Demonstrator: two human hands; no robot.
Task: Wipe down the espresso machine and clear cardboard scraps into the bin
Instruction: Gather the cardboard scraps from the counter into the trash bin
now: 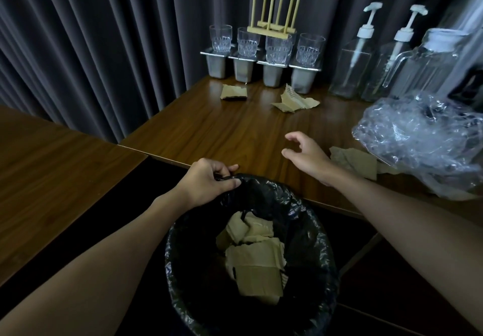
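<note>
glossy wood-grain table (235,131) carries torn, creased cardboard scraps (295,100). left hand (209,178) pinches crinkled black bin liner (261,192); right hand (305,155) hovers, fingers loosely curled, holding nothing.

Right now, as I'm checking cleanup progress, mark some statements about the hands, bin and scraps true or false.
1. The left hand grips the rim of the black bin liner. True.
2. The liner holds no cardboard. False: cardboard pieces lie inside it.
3. The right hand holds a scrap. False: it holds nothing.
4. Torn scraps lie on the table near the metal containers. True.
</note>
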